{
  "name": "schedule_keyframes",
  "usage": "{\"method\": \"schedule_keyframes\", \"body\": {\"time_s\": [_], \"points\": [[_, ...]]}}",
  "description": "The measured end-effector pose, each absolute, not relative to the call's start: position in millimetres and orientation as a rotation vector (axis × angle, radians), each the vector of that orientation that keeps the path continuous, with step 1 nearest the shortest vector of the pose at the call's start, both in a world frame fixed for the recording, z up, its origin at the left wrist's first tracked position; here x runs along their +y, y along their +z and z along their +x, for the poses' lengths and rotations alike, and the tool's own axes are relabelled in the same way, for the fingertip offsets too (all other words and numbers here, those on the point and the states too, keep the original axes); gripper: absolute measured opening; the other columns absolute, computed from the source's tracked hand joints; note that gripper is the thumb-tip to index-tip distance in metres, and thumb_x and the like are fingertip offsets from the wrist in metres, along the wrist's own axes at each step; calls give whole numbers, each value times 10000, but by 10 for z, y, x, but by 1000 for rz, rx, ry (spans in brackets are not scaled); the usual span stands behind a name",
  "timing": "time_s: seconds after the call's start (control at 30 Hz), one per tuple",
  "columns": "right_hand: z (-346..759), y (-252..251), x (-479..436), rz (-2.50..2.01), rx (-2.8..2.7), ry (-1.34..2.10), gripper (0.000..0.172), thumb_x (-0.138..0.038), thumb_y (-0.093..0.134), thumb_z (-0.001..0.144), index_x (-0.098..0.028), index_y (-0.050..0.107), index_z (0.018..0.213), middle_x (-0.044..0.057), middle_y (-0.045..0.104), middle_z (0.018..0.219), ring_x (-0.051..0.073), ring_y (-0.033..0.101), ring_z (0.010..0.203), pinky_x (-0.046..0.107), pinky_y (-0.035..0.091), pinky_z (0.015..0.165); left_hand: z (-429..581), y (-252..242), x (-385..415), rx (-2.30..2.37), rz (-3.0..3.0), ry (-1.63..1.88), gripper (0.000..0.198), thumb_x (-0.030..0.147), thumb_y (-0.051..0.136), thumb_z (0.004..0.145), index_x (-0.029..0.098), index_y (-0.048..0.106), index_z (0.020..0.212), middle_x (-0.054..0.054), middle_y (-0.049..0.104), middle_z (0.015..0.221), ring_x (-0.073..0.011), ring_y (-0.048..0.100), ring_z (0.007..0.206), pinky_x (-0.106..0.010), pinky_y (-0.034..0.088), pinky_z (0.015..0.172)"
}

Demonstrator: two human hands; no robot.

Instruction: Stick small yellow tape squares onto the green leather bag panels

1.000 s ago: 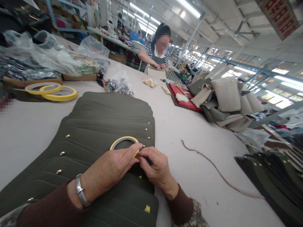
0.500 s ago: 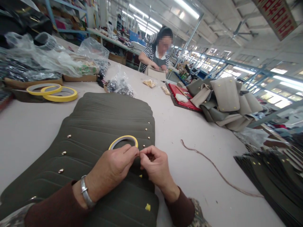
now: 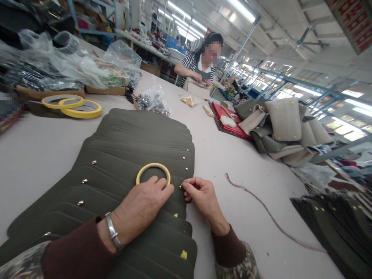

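A fanned stack of dark olive leather panels (image 3: 136, 143) with small brass studs lies on the white table in front of me. A thin roll of yellow tape (image 3: 153, 172) rests on the panels. My left hand (image 3: 142, 205) lies on the near rim of the roll, fingers curled over it. My right hand (image 3: 200, 195) is just right of the roll, its thumb and fingers pinched at a brass stud on a panel's right edge; what sits in the pinch is too small to name. Small yellow tape bits (image 3: 183, 254) cover studs on nearer panels.
Two more yellow tape rolls (image 3: 72, 106) lie at the left. Plastic bags of hardware (image 3: 152, 101) and boxes crowd the far left. Beige and olive bags (image 3: 283, 128) pile at right beside a red tray (image 3: 225, 120). A thin cord (image 3: 270, 217) crosses the table. Another person (image 3: 203, 64) works far across.
My hands came apart. The right hand moved from the tape roll to the stud at the panel edge; the left hand settled flat onto the roll.
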State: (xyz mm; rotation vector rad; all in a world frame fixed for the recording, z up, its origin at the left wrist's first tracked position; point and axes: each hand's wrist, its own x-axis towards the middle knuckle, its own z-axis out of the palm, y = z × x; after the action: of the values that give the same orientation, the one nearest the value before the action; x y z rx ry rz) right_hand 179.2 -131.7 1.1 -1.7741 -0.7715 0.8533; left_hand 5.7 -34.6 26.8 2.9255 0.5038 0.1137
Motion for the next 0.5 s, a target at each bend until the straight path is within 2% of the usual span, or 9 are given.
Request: {"method": "schedule_keyframes", "body": {"time_s": [0.13, 0.37, 0.43, 0.5], "points": [[1761, 25, -1360, -1913, -988, 744, 160, -286, 640, 787, -154, 725, 759, -8, 637, 571, 106, 552, 489, 204, 440, 475, 61, 261, -348, 500, 2911, 95, 179, 88, 474, 916, 200, 600, 975, -45, 623, 954, -233, 571, 856, -376, 539, 720], [1664, 70, -1333, -2056, -1351, 368, 145, -160, 584, 814, -175, 709, 743, 22, 701, 687, 148, 621, 614, 246, 447, 606, 58, 235, -337, 492, 2891, 130, 168, 91, 472, 916, 199, 593, 957, -43, 616, 944, -239, 568, 847, -389, 549, 708], [1652, 49, -1331, -2054, -1424, 337, 137, -154, 569, 835, -186, 699, 813, 18, 696, 704, 152, 624, 630, 254, 453, 637, 53, 227, -338, 488, 2896, 144, 172, 87, 465, 916, 199, 591, 950, -44, 609, 937, -236, 565, 833, -387, 548, 701], [1660, 18, -1343, -2030, -1421, 331, 158, -163, 573, 847, -196, 670, 968, 0, 677, 694, 150, 619, 621, 255, 461, 654, 48, 217, -338, 496, 2906, 156, 180, 83, 455, 917, 199, 590, 943, -46, 602, 927, -234, 561, 827, -388, 546, 704]]}}
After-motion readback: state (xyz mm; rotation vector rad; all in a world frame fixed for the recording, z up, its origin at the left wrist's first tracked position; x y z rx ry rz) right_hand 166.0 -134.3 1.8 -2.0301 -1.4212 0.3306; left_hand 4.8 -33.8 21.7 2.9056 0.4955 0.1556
